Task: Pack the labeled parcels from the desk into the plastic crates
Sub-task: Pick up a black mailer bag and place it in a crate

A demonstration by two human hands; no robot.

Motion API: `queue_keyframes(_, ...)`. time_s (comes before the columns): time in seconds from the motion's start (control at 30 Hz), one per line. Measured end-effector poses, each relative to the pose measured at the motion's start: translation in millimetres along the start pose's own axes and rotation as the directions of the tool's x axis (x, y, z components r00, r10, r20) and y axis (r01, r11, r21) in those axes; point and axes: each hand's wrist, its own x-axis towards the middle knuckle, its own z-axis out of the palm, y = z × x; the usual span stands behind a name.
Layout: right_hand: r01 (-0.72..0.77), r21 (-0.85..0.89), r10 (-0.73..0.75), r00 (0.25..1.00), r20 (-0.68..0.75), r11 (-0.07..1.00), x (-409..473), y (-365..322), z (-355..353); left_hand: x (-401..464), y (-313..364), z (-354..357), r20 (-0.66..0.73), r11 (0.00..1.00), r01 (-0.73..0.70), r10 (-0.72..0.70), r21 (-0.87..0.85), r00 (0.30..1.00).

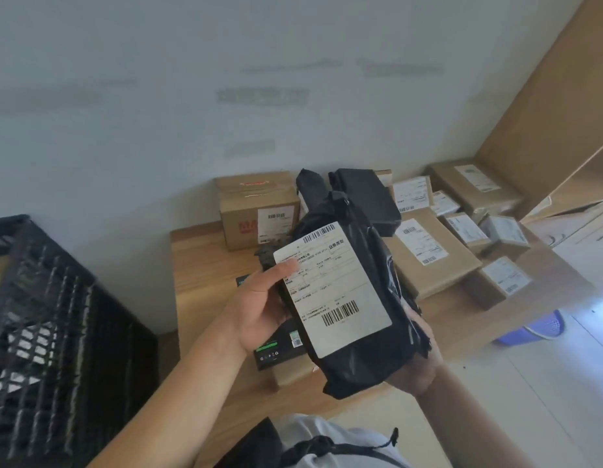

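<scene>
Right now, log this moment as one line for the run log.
stage: parcel lifted off desk | black parcel: label up | left hand: gripping | right hand: supporting underneath | black crate: left

I see a black plastic-wrapped parcel (364, 298) held up above the desk (205, 265), tilted, its white shipping label (330, 288) with two barcodes facing me. More labeled parcels lie on the desk: a brown carton (256, 211) at the back by the wall, two more black bags (364, 197) behind it, and flat brown boxes (432, 258) with white labels spread to the right. A black lattice crate (57, 319) stands at the left, just beside the desk.
</scene>
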Motion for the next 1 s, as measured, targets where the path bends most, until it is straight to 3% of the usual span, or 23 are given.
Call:
queue_keyframes(0.1,-0.118,-0.219,0.140,0.986,0.088,0.969,9.7,-12.0,12.1,-8.9,9.0,-5.2,-0.119,0.986,-0.145,0.154,0.080,0.981)
queue_keyframes(0.17,-0.081,-0.409,0.095,0.995,0.016,0.909,15.2,-22.2,11.3,-17.1,14.0,-5.9,-0.171,0.968,-0.213,0.234,0.132,0.957)
queue_keyframes(0.23,-0.053,-0.624,0.122,0.990,0.068,0.779,15.3,-35.5,21.9,-25.3,16.5,-3.1,-0.206,0.947,-0.260,0.297,0.187,0.933)
queue_keyframes(0.37,-0.090,-0.784,0.217,0.975,0.057,0.614,19.2,-47.7,38.7,-34.2,15.4,9.5,-0.288,0.916,-0.335,0.389,0.219,0.875)
queue_keyframes(0.57,-0.057,-0.796,0.175,0.983,0.061,0.603,16.4,-46.8,25.2,-47.6,1.1,32.0,-0.333,0.882,-0.353,0.450,0.313,0.829)
queue_keyframes(0.63,-0.046,-0.759,0.184,0.978,0.098,0.649,13.8,-50.8,17.8,-49.5,-12.4,39.8,-0.345,0.877,-0.341,0.452,0.338,0.822)
queue_keyframes(0.9,-0.109,-0.645,0.310,0.928,0.206,0.756,4.6,-61.3,-12.3,-51.0,-66.8,80.3,-0.407,0.880,-0.317,0.449,0.353,0.796)
queue_keyframes(1.0,-0.136,-0.669,0.374,0.900,0.226,0.731,0.1,-63.0,-24.9,-55.2,-76.6,86.1,-0.448,0.866,-0.311,0.474,0.391,0.758)
